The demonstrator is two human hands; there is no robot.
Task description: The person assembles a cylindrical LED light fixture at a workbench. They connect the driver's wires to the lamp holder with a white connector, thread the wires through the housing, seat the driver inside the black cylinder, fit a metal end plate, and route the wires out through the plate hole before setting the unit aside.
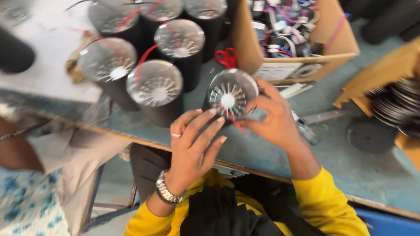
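Head view, from the left: a second person's pale sleeve leans on the bench edge, taking no part in the handling. Behind it on the bench stand several black cylinders packed shoulder to shoulder, their clear tops up and red wires looped over them, apparently parked as a batch out of the way. The left hand, ringed and with a watch at the wrist, is open, fingers spread and angled up so the tips touch the near rim of the cylinder in hand; it seems to steady rather than clasp. That cylinder stands at the bench's front middle, tipped toward the wearer so its white finned face shows. The right hand wraps its right side, thumb and forefinger pressed together on a red wire coming off the rim. Red scissors lie just behind, beside a cardboard box of wired parts. Far right, flat discs are stacked in another box.
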